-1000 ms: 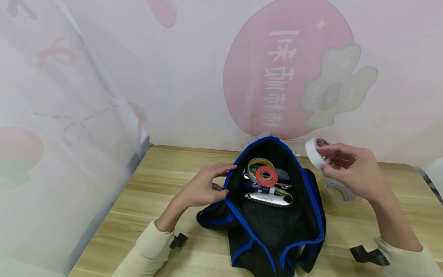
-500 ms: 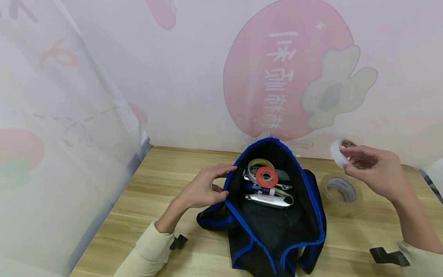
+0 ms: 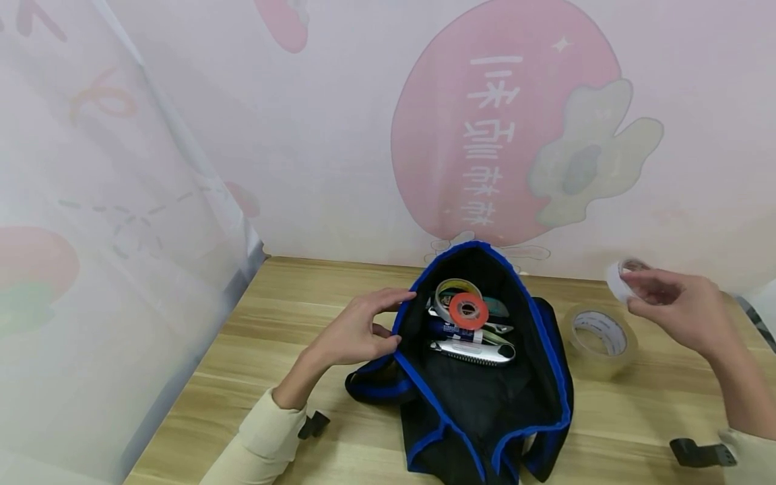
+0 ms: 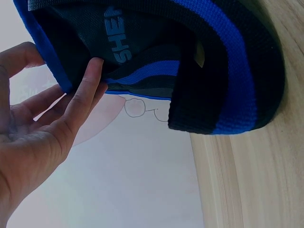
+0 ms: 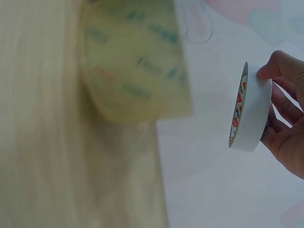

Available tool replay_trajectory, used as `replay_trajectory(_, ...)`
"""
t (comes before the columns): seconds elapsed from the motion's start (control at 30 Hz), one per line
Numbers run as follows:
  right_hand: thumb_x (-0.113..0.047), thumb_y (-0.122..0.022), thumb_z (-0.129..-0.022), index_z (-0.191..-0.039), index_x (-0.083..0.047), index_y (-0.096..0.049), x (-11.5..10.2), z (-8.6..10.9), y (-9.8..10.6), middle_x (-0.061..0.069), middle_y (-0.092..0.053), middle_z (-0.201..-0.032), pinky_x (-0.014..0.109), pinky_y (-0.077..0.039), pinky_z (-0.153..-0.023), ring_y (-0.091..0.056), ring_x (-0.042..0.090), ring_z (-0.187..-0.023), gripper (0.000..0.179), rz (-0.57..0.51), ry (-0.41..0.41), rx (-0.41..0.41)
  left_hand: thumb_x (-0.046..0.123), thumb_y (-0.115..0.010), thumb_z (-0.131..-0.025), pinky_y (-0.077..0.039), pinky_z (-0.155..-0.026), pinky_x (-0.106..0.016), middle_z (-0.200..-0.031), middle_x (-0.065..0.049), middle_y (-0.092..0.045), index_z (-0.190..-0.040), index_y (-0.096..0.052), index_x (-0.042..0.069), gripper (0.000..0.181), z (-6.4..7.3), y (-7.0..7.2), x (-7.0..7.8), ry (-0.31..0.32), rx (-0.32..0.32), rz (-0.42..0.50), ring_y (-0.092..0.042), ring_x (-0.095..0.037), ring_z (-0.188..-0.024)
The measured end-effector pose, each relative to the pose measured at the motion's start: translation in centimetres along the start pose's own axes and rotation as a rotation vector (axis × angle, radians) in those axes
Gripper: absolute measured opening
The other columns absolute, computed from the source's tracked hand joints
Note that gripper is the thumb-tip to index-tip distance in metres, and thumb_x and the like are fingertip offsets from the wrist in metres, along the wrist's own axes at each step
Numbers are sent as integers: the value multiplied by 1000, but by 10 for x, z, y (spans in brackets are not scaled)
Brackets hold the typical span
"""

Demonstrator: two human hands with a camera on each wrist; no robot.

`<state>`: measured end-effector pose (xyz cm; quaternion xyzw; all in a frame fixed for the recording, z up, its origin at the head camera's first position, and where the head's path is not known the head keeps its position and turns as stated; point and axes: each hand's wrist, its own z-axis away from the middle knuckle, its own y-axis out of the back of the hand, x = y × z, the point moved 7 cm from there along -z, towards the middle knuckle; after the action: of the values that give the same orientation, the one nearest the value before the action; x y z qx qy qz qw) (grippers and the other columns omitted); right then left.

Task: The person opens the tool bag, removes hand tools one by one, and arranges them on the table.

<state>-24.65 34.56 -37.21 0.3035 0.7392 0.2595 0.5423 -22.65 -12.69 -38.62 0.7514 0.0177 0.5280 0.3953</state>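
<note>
A black tool bag with blue trim (image 3: 481, 404) stands wide-mouthed on the table. My left hand (image 3: 358, 325) holds its left rim, with the thumb and fingers on either side of the blue edge in the left wrist view. Inside the bag lie a silver utility knife (image 3: 473, 351), a dark blue tube (image 3: 448, 329), a red tape roll (image 3: 468, 310) and a pale tape roll (image 3: 441, 304). My right hand (image 3: 685, 303) grips a white tape roll (image 5: 256, 109) by its ring, up off the table at the right.
A large clear packing tape roll (image 3: 627, 353) stands on the wooden table (image 3: 242, 350), just right of the bag. A printed cloth backdrop (image 3: 315, 135) rises behind the table's back edge. The bag's blue-striped strap (image 4: 237, 71) loops out on its left side.
My right hand has moved right with the white tape roll, away from the bag and past the packing tape roll. My left hand stays on the bag's rim.
</note>
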Motion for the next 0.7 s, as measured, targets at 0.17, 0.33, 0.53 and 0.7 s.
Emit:
replay_trajectory(0.17,-4,-81,-92,-126,8,-74,21,4,-2,-31,-63,-86,7,-50,-64,-58,-13,-76,36,38,-22,-22,1,-75,-90,-65,-84,-24,-164,-11,-51,-158,-53,8,72,0,0,1,-3,1,-2,-62,-35,-140)
replay_trajectory(0.33,-3,-82,-90,-123,7,-76,39,7,-1,-31,-64,-85,5,-50,-66,-59,-13,-77,35,46,5,-19,0,-74,-90,-66,-84,-25,-164,-14,-51,-158,-52,7,72,0,0,2,-18,1,1,-62,-38,-139)
replay_trajectory(0.53,8,-83,-84,-117,7,-77,55,10,-4,-30,-67,-91,5,-50,-68,-60,-8,-77,34,39,107,-24,0,-74,-90,-65,-84,-24,-164,-14,-51,-158,-52,7,72,0,-1,1,-24,-5,11,-61,-39,-140)
replay_trajectory(0.7,6,-83,-84,-117,4,-78,69,12,-11,-27,-70,-94,7,-49,-66,-58,-9,-77,34,73,104,-51,0,-74,-90,-65,-83,-24,-164,-13,-51,-158,-52,7,72,0,-1,0,-20,-3,14,-61,-37,-140)
